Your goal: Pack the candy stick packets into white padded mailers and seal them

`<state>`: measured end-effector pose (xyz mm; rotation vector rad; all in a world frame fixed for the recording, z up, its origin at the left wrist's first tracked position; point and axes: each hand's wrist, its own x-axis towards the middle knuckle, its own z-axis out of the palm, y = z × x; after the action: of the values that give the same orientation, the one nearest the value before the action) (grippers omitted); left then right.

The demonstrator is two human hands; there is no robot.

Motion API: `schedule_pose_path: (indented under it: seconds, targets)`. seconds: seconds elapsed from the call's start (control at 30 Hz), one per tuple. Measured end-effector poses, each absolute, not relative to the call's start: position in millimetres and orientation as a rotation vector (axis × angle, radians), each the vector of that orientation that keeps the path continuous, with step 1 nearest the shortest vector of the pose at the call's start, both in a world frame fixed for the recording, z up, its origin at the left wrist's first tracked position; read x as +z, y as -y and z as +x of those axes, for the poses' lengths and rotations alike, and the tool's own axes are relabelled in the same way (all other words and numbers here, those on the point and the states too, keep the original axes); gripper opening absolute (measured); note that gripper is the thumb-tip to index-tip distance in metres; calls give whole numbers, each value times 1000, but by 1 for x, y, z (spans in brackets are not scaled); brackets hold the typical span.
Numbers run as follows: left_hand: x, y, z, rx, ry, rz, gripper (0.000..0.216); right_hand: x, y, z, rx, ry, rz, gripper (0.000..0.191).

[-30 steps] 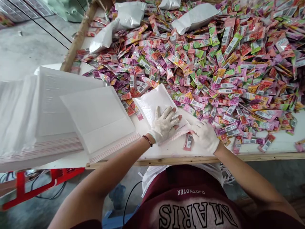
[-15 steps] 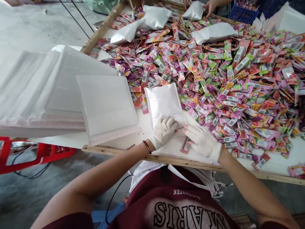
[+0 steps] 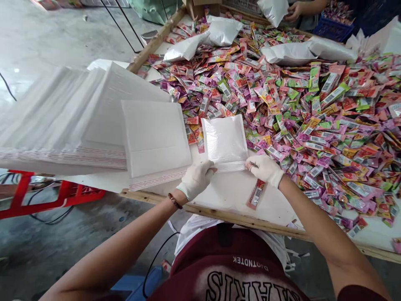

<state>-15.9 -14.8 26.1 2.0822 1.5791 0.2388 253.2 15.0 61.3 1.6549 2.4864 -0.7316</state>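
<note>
A filled white padded mailer (image 3: 224, 140) lies on the white table (image 3: 232, 194) in front of me, its open flap end toward me. My left hand (image 3: 196, 179), in a white glove, pinches the flap's left corner. My right hand (image 3: 265, 168), also gloved, pinches the flap's right corner. The flap is folded along the near edge between the two hands. A single red sachet (image 3: 255, 195) lies on the table just below my right hand. A big heap of colourful sachets (image 3: 297, 108) covers the table beyond and to the right of the mailer.
A stack of empty white mailers (image 3: 94, 121) lies at the left, one mailer (image 3: 155, 140) on top nearest me. Filled white bags (image 3: 294, 52) rest on the far heap. Another person's hand (image 3: 293, 10) holds a bag at the far edge. The wooden table edge (image 3: 250, 221) runs below my hands.
My left hand lifted off the flat of the mailer and moved to its near left corner. Both hands now pinch the flap's ends. The camera view shifted, showing more of the far table.
</note>
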Motion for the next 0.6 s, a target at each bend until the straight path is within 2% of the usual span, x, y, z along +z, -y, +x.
schedule_pose_path:
  seconds: [0.2,0.3,0.4,0.5,0.6]
  targets:
    - [20,-5,-16,493,-1725,1868,14,57,-39,230,-592,-2149,1914,31]
    - [20,-6,-16,709,-1707,1542,37,52,-41,230,-601,-2071,2072,51]
    - [29,-3,-18,727,-1414,1027,49,48,-39,236,-678,-2098,2085,46]
    - [44,-5,-22,656,-1127,611,43,42,-30,245,-707,-2197,2059,44]
    - [59,-15,-22,683,-1047,520,37,32,-14,252,-703,-2366,2057,42]
